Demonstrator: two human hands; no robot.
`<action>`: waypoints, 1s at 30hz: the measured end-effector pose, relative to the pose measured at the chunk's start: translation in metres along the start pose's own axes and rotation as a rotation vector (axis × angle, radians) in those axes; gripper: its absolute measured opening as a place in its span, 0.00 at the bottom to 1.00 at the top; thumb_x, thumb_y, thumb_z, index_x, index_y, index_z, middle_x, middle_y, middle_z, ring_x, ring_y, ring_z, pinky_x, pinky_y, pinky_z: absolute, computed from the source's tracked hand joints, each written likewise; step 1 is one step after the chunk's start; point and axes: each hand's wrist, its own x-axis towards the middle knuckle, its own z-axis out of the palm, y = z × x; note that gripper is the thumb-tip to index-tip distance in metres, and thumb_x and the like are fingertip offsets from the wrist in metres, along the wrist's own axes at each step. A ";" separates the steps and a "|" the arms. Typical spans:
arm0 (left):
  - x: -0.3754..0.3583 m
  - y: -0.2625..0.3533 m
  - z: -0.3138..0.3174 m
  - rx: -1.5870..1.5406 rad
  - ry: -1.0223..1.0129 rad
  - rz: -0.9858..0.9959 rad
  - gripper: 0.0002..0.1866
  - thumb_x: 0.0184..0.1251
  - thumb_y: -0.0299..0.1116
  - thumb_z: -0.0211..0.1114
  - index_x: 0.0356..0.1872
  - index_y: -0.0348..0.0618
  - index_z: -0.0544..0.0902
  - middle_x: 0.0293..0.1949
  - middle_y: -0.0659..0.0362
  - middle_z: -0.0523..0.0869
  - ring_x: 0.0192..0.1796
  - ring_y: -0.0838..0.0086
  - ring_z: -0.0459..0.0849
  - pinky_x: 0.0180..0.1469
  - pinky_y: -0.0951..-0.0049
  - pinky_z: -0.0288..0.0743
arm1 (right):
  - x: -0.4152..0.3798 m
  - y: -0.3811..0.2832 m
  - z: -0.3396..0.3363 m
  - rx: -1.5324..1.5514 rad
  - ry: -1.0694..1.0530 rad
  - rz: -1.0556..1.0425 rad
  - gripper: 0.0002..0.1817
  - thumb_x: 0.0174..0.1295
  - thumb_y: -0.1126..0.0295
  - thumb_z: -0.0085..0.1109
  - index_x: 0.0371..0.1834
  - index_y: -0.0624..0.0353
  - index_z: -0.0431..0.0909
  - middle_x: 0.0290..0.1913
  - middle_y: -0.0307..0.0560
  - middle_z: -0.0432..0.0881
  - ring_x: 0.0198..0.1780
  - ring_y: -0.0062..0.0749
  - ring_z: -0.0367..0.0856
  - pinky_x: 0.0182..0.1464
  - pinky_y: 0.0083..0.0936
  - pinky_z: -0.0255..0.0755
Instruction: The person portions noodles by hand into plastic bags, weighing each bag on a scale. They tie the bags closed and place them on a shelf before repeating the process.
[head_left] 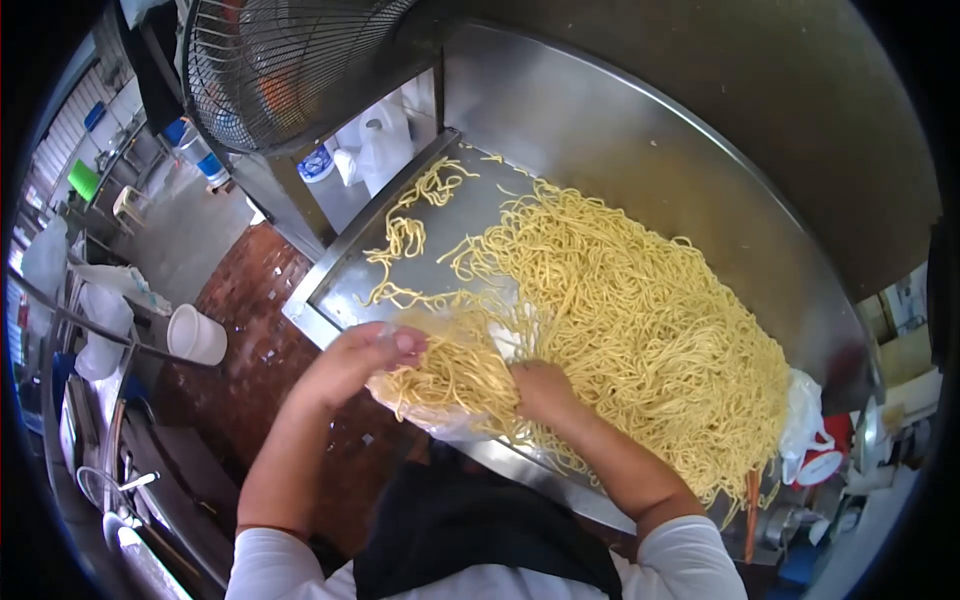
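Note:
A large heap of yellow noodles (640, 330) covers much of a steel tray table (590, 100). At the table's front edge, my left hand (375, 358) grips the rim of a clear plastic bag (450, 425) that has noodles inside. My right hand (545, 392) is at the bag's right side, against the noodles between bag and heap; its fingertips are hidden among the strands. Loose strands (405, 235) lie on the tray's left part.
A caged fan (290, 70) stands at the upper left, with a white jug (383, 150) behind the table. A white bucket (197, 335) stands on the red floor at left. A white plastic bag (803, 420) sits at the table's right end.

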 end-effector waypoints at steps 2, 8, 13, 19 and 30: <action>0.003 0.010 0.026 -0.196 -0.083 0.111 0.26 0.69 0.41 0.61 0.62 0.34 0.74 0.52 0.50 0.86 0.51 0.69 0.85 0.57 0.71 0.74 | 0.000 0.004 -0.004 -0.033 0.052 0.058 0.33 0.42 0.60 0.72 0.55 0.58 0.77 0.47 0.57 0.83 0.49 0.51 0.82 0.51 0.41 0.76; -0.029 0.109 0.092 -0.398 -0.353 0.442 0.37 0.62 0.43 0.68 0.67 0.32 0.68 0.47 0.52 0.86 0.36 0.75 0.81 0.44 0.76 0.74 | 0.017 -0.087 -0.096 1.013 0.286 -0.185 0.22 0.51 0.63 0.65 0.52 0.52 0.81 0.43 0.54 0.85 0.47 0.47 0.83 0.50 0.40 0.76; -0.008 0.080 0.078 -0.289 -0.225 0.439 0.40 0.61 0.47 0.68 0.68 0.31 0.66 0.44 0.51 0.86 0.32 0.78 0.80 0.37 0.80 0.72 | 0.072 -0.110 -0.013 0.492 0.356 -0.402 0.20 0.52 0.63 0.65 0.49 0.51 0.82 0.42 0.52 0.85 0.46 0.46 0.84 0.48 0.39 0.76; -0.007 0.019 0.020 -0.600 0.000 0.369 0.34 0.66 0.44 0.63 0.66 0.30 0.67 0.38 0.51 0.86 0.25 0.77 0.77 0.27 0.80 0.70 | 0.065 -0.015 -0.102 0.419 0.312 -0.042 0.09 0.56 0.68 0.63 0.40 0.54 0.85 0.36 0.50 0.86 0.38 0.44 0.85 0.46 0.39 0.77; -0.041 0.000 0.010 -0.482 -0.112 0.216 0.34 0.64 0.42 0.66 0.68 0.34 0.68 0.40 0.52 0.86 0.29 0.79 0.79 0.31 0.82 0.70 | 0.080 0.062 -0.046 0.350 0.422 0.430 0.22 0.52 0.69 0.64 0.53 0.57 0.78 0.42 0.55 0.84 0.42 0.44 0.84 0.45 0.37 0.76</action>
